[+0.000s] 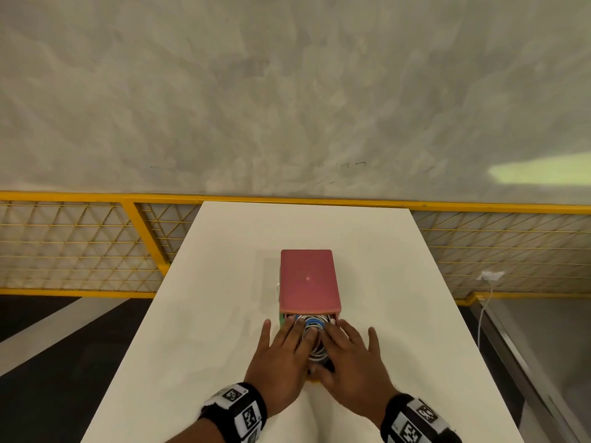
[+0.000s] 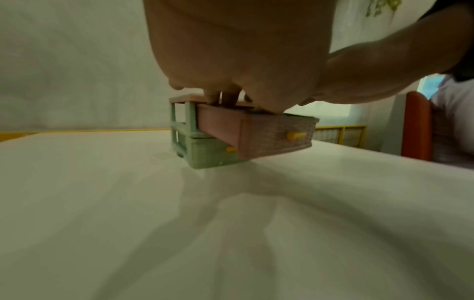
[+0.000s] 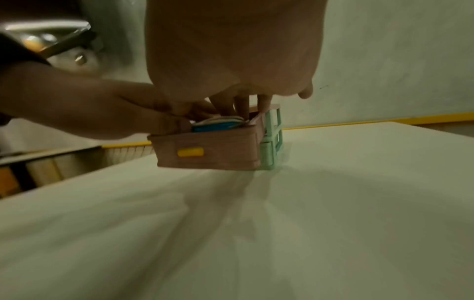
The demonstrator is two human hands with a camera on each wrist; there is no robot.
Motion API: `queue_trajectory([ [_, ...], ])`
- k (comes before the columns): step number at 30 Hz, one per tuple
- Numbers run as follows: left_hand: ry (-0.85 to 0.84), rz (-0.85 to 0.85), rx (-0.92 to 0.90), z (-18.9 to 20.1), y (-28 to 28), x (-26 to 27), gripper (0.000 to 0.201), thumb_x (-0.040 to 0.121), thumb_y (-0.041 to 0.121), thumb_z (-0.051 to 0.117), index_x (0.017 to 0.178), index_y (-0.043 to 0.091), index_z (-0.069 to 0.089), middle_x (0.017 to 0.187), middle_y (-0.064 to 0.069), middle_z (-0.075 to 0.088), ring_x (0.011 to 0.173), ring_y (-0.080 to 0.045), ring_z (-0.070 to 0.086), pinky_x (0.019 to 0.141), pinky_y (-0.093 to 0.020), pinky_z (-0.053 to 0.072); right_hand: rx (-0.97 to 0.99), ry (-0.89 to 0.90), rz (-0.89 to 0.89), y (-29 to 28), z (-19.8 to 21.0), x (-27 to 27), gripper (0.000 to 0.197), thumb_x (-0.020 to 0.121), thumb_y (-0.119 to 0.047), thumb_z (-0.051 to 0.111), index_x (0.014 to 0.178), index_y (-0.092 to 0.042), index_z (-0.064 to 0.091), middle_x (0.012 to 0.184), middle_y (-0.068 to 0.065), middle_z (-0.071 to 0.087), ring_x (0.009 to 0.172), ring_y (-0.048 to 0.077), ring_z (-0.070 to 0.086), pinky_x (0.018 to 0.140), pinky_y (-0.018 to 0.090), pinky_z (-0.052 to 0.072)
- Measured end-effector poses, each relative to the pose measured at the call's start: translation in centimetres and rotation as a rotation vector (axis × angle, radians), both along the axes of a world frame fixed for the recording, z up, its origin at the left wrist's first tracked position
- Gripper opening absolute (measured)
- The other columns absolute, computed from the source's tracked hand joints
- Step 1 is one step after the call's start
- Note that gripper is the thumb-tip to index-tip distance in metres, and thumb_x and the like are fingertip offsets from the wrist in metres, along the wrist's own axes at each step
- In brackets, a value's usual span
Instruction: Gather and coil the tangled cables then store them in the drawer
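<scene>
Your left hand [image 1: 281, 356] and right hand [image 1: 348, 359], fingers flat and spread, press the cables [image 1: 311, 327] down into the open drawer [image 3: 205, 151], which runs lengthwise toward the desk's [image 1: 224, 282] near edge.

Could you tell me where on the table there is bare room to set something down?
The table is bare left and right of the drawer unit, and between it and the far edge. It is crowded at the open pink drawer, where both hands press the cables.

Black wristbands [image 1: 235, 410] with white square-coded tags; bare forearms.
</scene>
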State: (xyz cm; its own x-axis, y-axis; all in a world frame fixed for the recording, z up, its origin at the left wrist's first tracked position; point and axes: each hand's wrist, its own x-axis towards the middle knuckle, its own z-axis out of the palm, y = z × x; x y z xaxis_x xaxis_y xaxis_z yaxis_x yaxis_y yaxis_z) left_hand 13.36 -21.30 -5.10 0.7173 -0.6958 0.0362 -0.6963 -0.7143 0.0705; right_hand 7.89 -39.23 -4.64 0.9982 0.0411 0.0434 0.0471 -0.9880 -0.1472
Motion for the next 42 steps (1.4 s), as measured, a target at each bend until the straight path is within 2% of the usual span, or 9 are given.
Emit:
queue_trajectory([
  [4,-0.011,-0.166,0.03,-1.3,1.7,-0.2,0.079,0.086,0.061,0.044,0.152,0.022,0.026,0.154,-0.015,0.039,0.142,-0.036,0.034,0.108,-0.061,0.02,-0.082,0.182,0.177,-1.5,-0.6,-0.4,0.1,0.076,-0.074,0.048,0.153,-0.015,0.025,0.163,0.002,0.015,0.149,0.025,0.013,0.113,0.056,0.024],
  [8,-0.043,-0.167,0.131,-1.3,1.6,1.1,0.071,0.083,0.038,0.051,0.149,0.019,0.033,0.145,-0.016,0.051,0.136,-0.036,0.045,0.106,-0.064,0.028,-0.067,0.115,0.163,-1.9,-0.7,0.6,0.075,0.066,-0.043,0.071,0.133,-0.014,0.057,0.14,0.005,0.057,0.131,0.027,0.051,0.09,0.04,0.057],
  [14,-0.067,-0.144,0.124,-0.4,1.9,3.0,0.066,0.082,0.03,0.045,0.147,0.024,0.037,0.146,-0.016,0.05,0.137,-0.041,0.041,0.098,-0.071,0.035,-0.031,-0.051,0.156,-1.9,-0.6,2.2,0.059,0.07,-0.029,0.066,0.128,-0.018,0.061,0.129,0.003,0.062,0.118,0.027,0.061,0.083,0.037,0.057],
  [18,0.169,0.167,-0.211,-0.4,1.7,3.7,0.092,0.086,0.068,0.037,0.155,0.018,0.002,0.16,-0.012,0.022,0.147,-0.029,0.017,0.115,-0.053,0.029,0.204,-0.07,-0.059,-2.2,-1.6,2.8,0.073,0.078,-0.026,0.06,0.145,-0.027,0.034,0.141,0.004,0.045,0.128,0.026,0.047,0.094,0.038,0.052],
  [23,0.662,0.375,-0.576,0.2,1.2,5.0,0.136,0.055,0.088,0.049,0.154,0.014,-0.007,0.162,0.001,0.011,0.149,-0.014,0.013,0.116,-0.022,0.016,0.718,0.081,-0.243,-2.7,-2.6,4.2,0.091,0.091,-0.034,0.063,0.155,-0.015,0.001,0.155,-0.01,0.015,0.149,0.013,0.013,0.116,0.021,0.015],
  [27,0.654,0.405,-0.68,-0.9,0.9,6.2,0.096,0.071,0.067,0.066,0.15,0.029,0.029,0.15,0.01,0.042,0.137,-0.007,0.04,0.115,-0.027,0.031,0.928,0.132,-0.326,-2.5,-2.5,5.5,0.073,0.083,-0.028,0.073,0.145,-0.036,0.036,0.146,-0.02,0.042,0.131,-0.004,0.045,0.11,0.025,0.038],
  [31,0.624,0.484,-0.798,-1.0,0.3,6.6,0.039,0.079,0.034,0.071,0.111,0.052,0.061,0.114,0.019,0.071,0.11,0.001,0.063,0.098,-0.034,0.052,0.883,0.033,-0.383,-1.9,-1.9,6.5,0.043,0.087,-0.014,0.063,0.107,-0.05,0.053,0.105,-0.023,0.068,0.099,-0.01,0.061,0.09,0.02,0.051],
  [37,0.6,0.584,-0.836,-1.0,-0.4,6.6,0.038,0.081,0.023,0.07,0.103,0.053,0.062,0.105,0.016,0.074,0.104,-0.002,0.066,0.093,-0.034,0.055,0.922,-0.055,-0.496,-0.8,-2.3,6.5,0.032,0.088,-0.012,0.062,0.109,-0.036,0.065,0.095,-0.017,0.072,0.094,-0.001,0.066,0.084,0.023,0.052],
  [42,0.61,0.57,-0.791,1.9,0.2,5.4,0.074,0.074,0.047,0.074,0.141,0.034,0.045,0.132,0.021,0.049,0.125,-0.007,0.052,0.107,-0.037,0.044,1.006,0.077,-0.503,-1.8,-2.1,6.0,0.042,0.089,-0.024,0.066,0.129,-0.031,0.056,0.122,-0.012,0.064,0.115,0.012,0.061,0.099,0.03,0.048],
])
